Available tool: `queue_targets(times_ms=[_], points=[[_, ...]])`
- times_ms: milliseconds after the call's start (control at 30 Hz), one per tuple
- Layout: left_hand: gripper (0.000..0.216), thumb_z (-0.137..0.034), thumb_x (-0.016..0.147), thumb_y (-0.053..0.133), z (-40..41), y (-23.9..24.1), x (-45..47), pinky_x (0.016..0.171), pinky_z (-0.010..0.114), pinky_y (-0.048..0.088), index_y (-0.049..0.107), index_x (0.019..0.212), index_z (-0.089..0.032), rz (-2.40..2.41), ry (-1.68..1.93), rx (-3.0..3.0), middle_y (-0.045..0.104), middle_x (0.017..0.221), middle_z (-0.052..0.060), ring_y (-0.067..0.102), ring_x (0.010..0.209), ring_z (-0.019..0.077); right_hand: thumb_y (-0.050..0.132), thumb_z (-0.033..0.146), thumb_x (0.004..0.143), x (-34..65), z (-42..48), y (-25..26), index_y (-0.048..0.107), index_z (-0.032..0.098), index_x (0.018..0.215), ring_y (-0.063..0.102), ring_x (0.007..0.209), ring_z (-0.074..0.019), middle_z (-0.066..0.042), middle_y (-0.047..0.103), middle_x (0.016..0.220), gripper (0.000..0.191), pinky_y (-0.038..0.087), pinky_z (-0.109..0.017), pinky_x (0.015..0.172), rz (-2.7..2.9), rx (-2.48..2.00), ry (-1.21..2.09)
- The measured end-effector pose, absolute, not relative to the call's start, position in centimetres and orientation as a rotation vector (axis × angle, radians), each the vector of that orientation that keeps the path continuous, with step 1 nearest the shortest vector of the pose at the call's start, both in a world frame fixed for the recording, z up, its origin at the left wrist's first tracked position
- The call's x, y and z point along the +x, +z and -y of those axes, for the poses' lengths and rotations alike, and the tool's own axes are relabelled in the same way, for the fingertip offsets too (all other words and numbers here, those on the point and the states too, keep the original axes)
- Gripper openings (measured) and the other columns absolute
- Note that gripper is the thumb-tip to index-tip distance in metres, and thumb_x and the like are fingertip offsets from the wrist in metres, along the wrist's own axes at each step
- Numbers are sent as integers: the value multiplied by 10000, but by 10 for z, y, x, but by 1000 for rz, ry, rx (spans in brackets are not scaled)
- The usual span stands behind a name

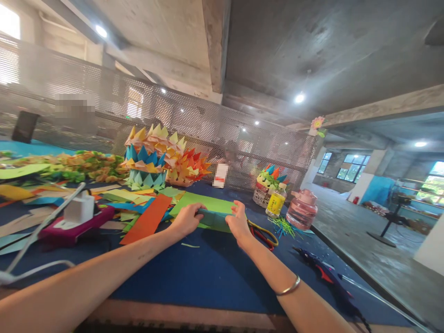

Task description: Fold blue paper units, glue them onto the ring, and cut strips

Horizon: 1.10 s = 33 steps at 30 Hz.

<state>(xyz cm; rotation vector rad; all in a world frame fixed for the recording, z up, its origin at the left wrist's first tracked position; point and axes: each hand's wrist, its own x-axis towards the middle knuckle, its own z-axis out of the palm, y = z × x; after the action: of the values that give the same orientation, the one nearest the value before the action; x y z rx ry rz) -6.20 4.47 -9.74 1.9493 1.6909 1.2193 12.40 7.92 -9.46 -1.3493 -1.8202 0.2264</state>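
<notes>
Between my two hands stretches a dark teal strip of paper [214,218]. Its left end is pinched by my left hand [187,220]. At the right end, my right hand [240,224] grips it with thumb and fingers, some fingers raised. A light green paper sheet [208,200] lies on the table beneath and behind the strip. Just right of my right hand rest scissors [265,233] with yellow and red handles. An orange paper strip [150,218] lies to the left of my left hand.
Folded-paper crowns [156,155] stand behind, beside coloured scraps [86,166]. A magenta power strip [78,226] with a white plug lies left. On the right are a yellow-labelled bottle [275,202], a pink jug [302,210] and a glue gun [322,270]. A perforated screen [222,134] borders the table.
</notes>
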Motion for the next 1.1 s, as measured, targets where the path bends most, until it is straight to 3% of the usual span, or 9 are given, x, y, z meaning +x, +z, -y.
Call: queue_targets(times_ms=[233,400,533,600,767,1100], points=[[248,-171,763,501,-46,-99,-63,648,230,464,684,930,-183,-1680,1244,1934,688,709,8,638,673,166,567,307,906,125,-73,-89,532,172,1192,612,954,-198,-72,588,1154,318,528,-397,799,1907,-1379,16],[261,-179,760,502,-45,-98,-63,629,243,462,683,947,-170,-1683,1251,1927,656,648,7,627,642,173,585,180,842,119,-45,-67,486,179,1235,437,1216,-282,-120,489,1271,406,361,-462,1000,2019,-1294,-284],[251,-173,756,494,-43,-97,-62,637,245,469,679,926,-173,-1661,1253,1932,667,653,8,638,673,182,524,231,897,108,-28,-67,611,175,955,589,934,-203,-67,619,981,118,447,-392,867,2191,-1341,-380],[251,-183,756,496,-43,-97,-62,638,246,473,677,929,-171,-1648,1256,1935,678,669,12,642,683,185,537,279,913,104,-27,-73,622,158,877,612,842,-168,-29,641,898,152,486,-378,811,2268,-1402,-396],[238,-194,754,494,-46,-101,-62,637,244,477,677,905,-176,-1617,1267,1941,705,716,22,657,711,191,549,311,920,102,-30,-80,620,158,1013,631,899,-169,-43,652,1007,192,514,-386,823,2358,-1465,-434],[217,-193,748,495,-48,-103,-63,619,239,464,670,876,-175,-1584,1282,1971,691,695,20,649,683,189,555,302,917,99,-31,-83,609,153,1053,626,936,-183,-49,644,1037,208,509,-406,842,2436,-1377,-544]])
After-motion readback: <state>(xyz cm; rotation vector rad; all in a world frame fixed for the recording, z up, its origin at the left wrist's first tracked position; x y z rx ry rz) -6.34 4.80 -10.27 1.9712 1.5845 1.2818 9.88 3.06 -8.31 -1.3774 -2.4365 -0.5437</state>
